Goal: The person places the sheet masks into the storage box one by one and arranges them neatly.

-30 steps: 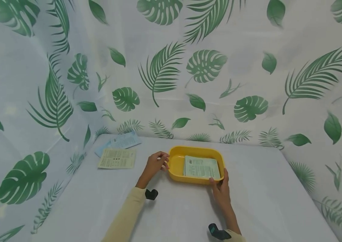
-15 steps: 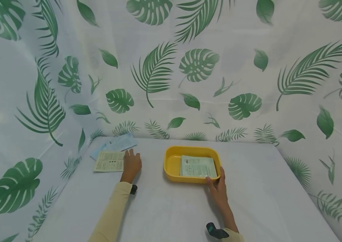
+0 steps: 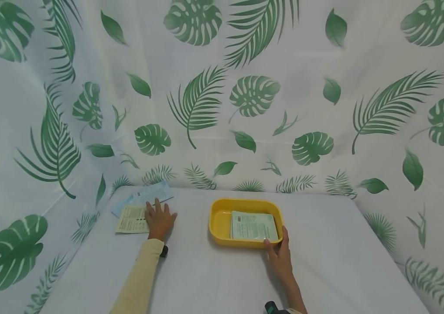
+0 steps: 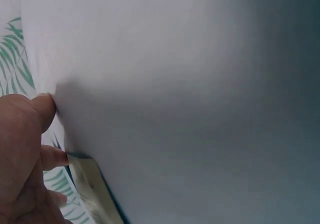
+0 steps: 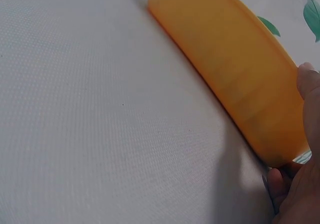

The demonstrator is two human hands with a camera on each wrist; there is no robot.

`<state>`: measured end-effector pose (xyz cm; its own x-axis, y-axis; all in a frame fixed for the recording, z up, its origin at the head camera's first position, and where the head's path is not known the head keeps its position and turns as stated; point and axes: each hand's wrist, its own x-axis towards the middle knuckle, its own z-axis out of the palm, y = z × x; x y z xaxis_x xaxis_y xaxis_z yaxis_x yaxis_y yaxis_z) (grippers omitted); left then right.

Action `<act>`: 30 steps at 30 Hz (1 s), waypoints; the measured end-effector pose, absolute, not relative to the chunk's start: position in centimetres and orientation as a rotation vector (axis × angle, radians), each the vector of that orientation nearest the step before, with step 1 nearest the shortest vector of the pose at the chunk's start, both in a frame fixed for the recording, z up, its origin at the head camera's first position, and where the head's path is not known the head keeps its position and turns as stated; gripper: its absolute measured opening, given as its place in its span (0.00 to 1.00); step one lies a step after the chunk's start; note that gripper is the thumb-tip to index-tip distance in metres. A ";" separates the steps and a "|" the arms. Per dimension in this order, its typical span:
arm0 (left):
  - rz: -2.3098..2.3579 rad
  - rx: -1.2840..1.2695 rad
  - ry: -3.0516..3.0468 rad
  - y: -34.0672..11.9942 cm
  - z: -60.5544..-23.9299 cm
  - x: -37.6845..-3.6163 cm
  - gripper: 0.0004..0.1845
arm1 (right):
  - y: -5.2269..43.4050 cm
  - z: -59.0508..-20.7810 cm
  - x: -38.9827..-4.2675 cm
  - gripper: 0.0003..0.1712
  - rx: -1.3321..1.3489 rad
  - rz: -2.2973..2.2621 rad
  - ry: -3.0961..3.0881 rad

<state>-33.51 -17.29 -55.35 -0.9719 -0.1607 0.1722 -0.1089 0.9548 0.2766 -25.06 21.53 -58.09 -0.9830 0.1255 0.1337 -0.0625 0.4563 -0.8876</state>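
Left hand (image 3: 159, 219) has left the rim of the yellow oval plastic tray (image 3: 218, 222) and now lies flat, fingers spread, on the cream printed paper leaflet (image 3: 131, 219) to the tray's left, likely next to be picked up, while right hand (image 3: 279, 255) still pinches the tray's near right corner, pale green packet (image 3: 253, 226) inside

The head view looks forward and down from above the near edge of the table (image 3: 226, 279), taking in both forearms and the leaf-print curtain (image 3: 253, 96) at the far side. The left wrist view sits very close, low over the cloth, facing along the left hand (image 4: 20, 159) to the cream leaflet (image 4: 92, 189). The right wrist view, equally close, faces the yellow tray (image 5: 235, 74) wall from the near side. The head view shares each of these.
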 end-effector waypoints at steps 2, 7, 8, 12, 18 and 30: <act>-0.406 0.227 -2.937 -17.5 -55.4 -33.5 0.33 | 21.4 -58.2 -24.8 0.51 -0.073 1.566 -2.524; -0.409 0.288 -3.003 -18.0 -55.4 -33.5 0.39 | 20.9 -58.5 -24.2 0.51 -0.118 1.597 -2.531; -0.417 0.291 -3.009 -18.1 -55.4 -33.5 0.39 | 20.7 -58.4 -24.1 0.51 -0.123 1.601 -2.532; -0.423 0.270 -3.015 -18.5 -55.5 -33.5 0.39 | 20.5 -58.4 -23.9 0.50 -0.120 1.599 -2.532; -0.367 0.256 -3.020 -19.1 -56.3 -33.3 0.36 | 20.3 -58.3 -23.7 0.50 -0.130 1.607 -2.563; -0.429 0.072 -2.766 -19.8 -53.9 -34.6 0.37 | 21.6 -57.8 -24.9 0.51 -0.148 1.553 -2.591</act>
<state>-34.57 -19.78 -53.91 -0.9408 -0.1005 0.3238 0.0023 0.9532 0.3024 -24.89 21.56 -57.84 -0.9884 0.1435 0.0504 0.0232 0.4699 -0.8824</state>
